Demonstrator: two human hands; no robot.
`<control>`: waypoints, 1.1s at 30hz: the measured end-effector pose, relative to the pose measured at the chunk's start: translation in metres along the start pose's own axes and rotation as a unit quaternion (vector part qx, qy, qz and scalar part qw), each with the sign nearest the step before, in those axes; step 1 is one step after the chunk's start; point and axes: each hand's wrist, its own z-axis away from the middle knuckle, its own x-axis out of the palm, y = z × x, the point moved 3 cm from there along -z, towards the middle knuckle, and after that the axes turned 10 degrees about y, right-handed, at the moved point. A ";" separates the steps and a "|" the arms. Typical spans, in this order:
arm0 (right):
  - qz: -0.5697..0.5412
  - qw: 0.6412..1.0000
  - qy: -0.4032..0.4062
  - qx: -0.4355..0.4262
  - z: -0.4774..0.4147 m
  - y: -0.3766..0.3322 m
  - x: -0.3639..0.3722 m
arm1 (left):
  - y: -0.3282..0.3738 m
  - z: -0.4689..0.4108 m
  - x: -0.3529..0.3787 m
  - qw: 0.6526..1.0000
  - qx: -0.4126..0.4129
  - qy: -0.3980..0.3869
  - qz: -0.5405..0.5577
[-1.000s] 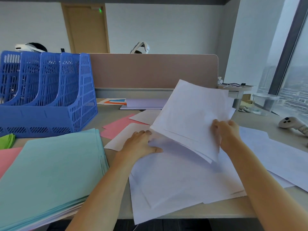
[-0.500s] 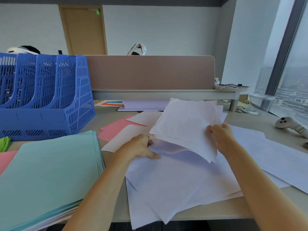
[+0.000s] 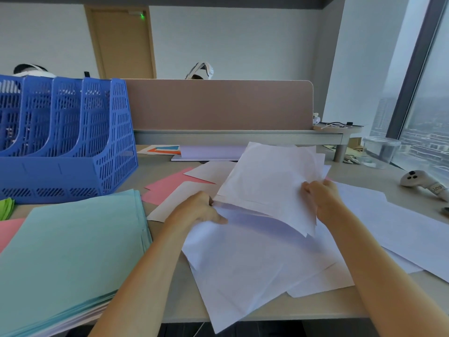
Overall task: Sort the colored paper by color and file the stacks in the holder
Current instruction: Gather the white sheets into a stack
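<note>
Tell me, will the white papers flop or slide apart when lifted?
Probably floppy: the white papers curve between the left hand and right hand. They may slide apart, since their edges are fanned unevenly. Likely light: held by the edges alone.

Blue holder point(image 3: 73, 166), teal stack point(image 3: 73, 251)

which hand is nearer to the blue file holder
Left. The left hand grips the lifted white sheets at their left corner, a short way right of the blue file holder; the right hand holds their right edge, farther off.
</note>
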 end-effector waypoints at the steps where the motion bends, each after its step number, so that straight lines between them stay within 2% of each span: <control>1: 0.001 1.000 -0.001 0.001 0.000 0.000 0.000 | -0.003 -0.002 -0.001 0.999 -0.003 0.016 0.041; 3: 0.007 1.000 0.004 0.003 0.000 0.000 -0.002 | -0.010 -0.005 -0.006 0.991 -0.007 0.059 0.120; 6: 0.031 0.999 -0.008 0.008 0.000 0.000 -0.003 | -0.018 -0.004 -0.011 0.979 -0.018 0.119 0.164; 13: 0.092 0.993 -0.070 -0.009 0.010 0.001 0.005 | -0.010 0.002 -0.024 0.947 0.000 0.160 0.279; 16: 0.054 0.995 -0.078 0.016 0.007 -0.001 0.003 | 0.007 0.013 -0.038 0.919 0.045 0.141 0.366; 19: -0.045 0.996 -0.072 0.033 0.004 -0.008 -0.001 | 0.005 0.012 -0.042 0.890 0.025 0.162 0.425; 21: -0.052 0.996 -0.068 0.028 0.005 -0.007 0.001 | -0.001 0.008 -0.037 0.892 -0.021 0.177 0.415; 25: -0.004 0.996 -0.089 0.009 0.008 0.002 0.008 | -0.008 -0.002 -0.021 0.908 -0.052 0.137 0.392; 28: 0.016 0.989 -0.148 0.010 0.019 0.000 0.011 | -0.009 -0.003 -0.012 0.945 -0.053 0.091 0.310; 30: 0.051 0.988 -0.149 -0.002 0.020 0.002 0.012 | -0.010 -0.001 -0.009 0.967 -0.066 0.070 0.234; 33: 0.107 0.984 -0.140 -0.002 0.024 0.006 0.016 | -0.010 0.003 -0.008 0.966 -0.089 0.042 0.241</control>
